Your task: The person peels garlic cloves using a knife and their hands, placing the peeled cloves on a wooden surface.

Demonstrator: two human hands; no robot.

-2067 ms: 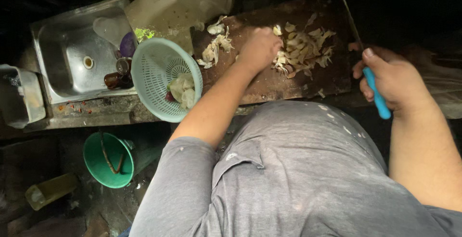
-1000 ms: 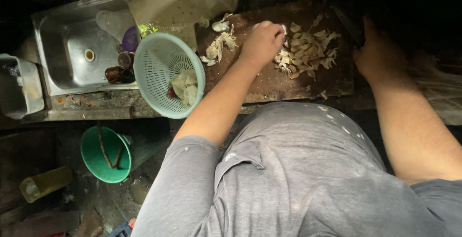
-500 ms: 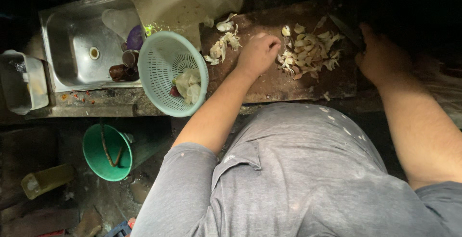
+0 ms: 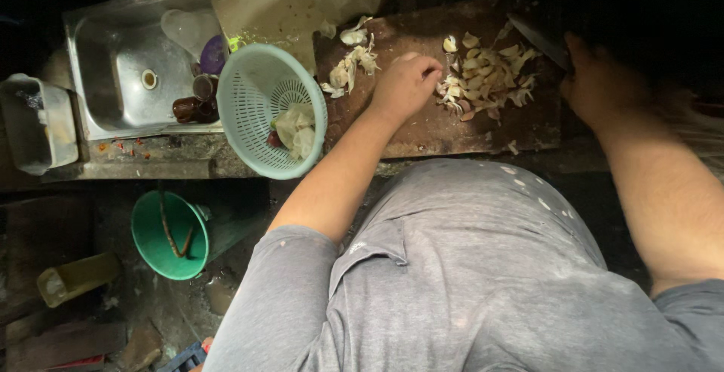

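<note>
The right hand point(image 4: 599, 85) has moved up into shadow, grip unclear. Pale, papery garlic pieces point(image 4: 486, 78) lie heaped on the board point(image 4: 422, 127), touching the left hand's point(image 4: 407, 85) bunched fingers point(image 4: 431, 66).

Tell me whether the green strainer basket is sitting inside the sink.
No, the strainer basket rests on the counter edge beside the sink, not in it.

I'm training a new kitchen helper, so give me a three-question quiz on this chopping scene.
1. True or false: the left hand rests beside the garlic pieces on the wooden board.
2. What lies left of the board? A) mint colander B) frying pan C) kettle
3. Where is the green bucket: on the floor or in the sink?

Key: 1 true; 2 A; 3 on the floor.
</note>
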